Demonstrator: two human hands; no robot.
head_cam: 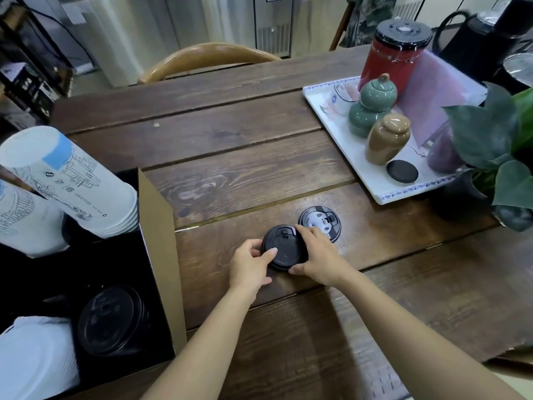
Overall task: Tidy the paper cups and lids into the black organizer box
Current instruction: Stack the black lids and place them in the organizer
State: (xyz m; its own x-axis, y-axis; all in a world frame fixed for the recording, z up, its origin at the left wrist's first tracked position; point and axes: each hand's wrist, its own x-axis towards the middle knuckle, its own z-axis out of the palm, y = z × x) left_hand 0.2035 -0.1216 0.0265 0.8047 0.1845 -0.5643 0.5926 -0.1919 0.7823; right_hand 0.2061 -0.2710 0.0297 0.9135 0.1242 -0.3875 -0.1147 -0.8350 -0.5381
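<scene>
A black cup lid (285,249) lies on the wooden table, gripped from both sides: my left hand (249,265) pinches its left edge with the thumb on top, and my right hand (318,259) wraps its right edge. A second black lid (320,223) sits on the table just behind my right hand. At the left stands the black organizer box (157,249). It holds a stack of white printed paper cups (78,183) lying tilted, another cup stack (26,220) beside it, a stack of black lids (114,321) and a white stack (37,359) at the front.
A white tray (360,166) at the right back carries a red canister, a green gourd jar, a brown jar and a black disc. A leafy plant (496,145) stands at the right edge. A wooden chair back (207,57) rises behind the table.
</scene>
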